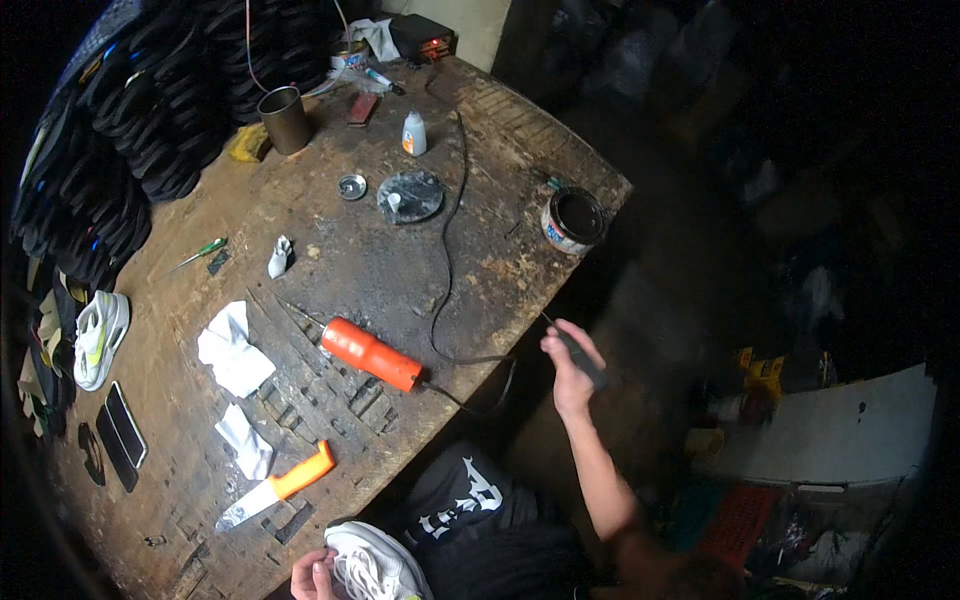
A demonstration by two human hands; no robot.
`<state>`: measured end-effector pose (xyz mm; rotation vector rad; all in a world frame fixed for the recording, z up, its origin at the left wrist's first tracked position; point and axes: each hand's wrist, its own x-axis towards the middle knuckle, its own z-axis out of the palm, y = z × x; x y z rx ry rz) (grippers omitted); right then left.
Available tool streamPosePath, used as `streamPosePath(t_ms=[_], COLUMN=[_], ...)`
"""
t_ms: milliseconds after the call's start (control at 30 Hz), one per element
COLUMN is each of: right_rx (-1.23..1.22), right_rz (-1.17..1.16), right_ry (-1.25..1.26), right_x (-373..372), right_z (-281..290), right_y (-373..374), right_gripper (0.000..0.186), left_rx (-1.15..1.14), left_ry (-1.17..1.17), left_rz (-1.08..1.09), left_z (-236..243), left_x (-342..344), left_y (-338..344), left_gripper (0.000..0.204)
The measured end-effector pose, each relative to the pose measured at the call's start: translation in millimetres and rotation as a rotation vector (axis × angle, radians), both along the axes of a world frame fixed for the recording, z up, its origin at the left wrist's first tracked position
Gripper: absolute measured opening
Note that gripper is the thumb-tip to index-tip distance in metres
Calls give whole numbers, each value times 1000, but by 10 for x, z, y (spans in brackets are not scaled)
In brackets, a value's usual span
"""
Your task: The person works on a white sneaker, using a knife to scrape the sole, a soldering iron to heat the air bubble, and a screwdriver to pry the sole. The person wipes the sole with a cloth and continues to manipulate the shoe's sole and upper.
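My left hand (314, 574) is at the lower edge, its fingers curled against the side of a white lace-up sneaker (375, 560) that rests by my lap. My right hand (574, 368) is raised off the table's right edge, closed round a dark-handled tool (584, 362) with a thin metal shaft. Whether it is an awl or a screwdriver I cannot tell. Nearest the sneaker on the table lies a knife (285, 485) with an orange handle and a broad blade. Farther in sits an orange corded tool (370, 353) with a thin metal tip.
The worn wooden table (330, 240) holds white cloths (236, 350), a green-handled screwdriver (205, 252), a small bottle (414, 134), an open can (575, 220) and a metal cup (285, 120). Another sneaker (101, 340), a phone (126, 424) and stacked black soles (150, 110) are left. A black cord (447, 240) crosses the table.
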<state>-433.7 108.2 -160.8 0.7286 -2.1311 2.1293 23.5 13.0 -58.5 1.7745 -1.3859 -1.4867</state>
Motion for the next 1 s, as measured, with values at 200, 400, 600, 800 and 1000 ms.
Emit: streamPosePath(t_ms=[200, 400, 600, 800, 1000], right_rx=[303, 299, 369, 230, -6], right_rz=[136, 228, 416, 346, 553], right_ry=[831, 818, 789, 378, 44], right_x=[-103, -195, -145, -370, -745], right_z=[-89, -138, 498, 969, 915], right_y=[-84, 49, 141, -869, -2273], right_gripper=[28, 28, 22, 21, 12], left_rx=[-2, -14, -38, -32, -18], left_ry=[77, 30, 147, 289, 204], left_rz=[68, 55, 204, 249, 152], left_z=[-21, 11, -140, -335, -217], left_x=[-32, -51, 56, 156, 157], left_y=[24, 18, 55, 76, 87], left_gripper=[28, 27, 19, 19, 23])
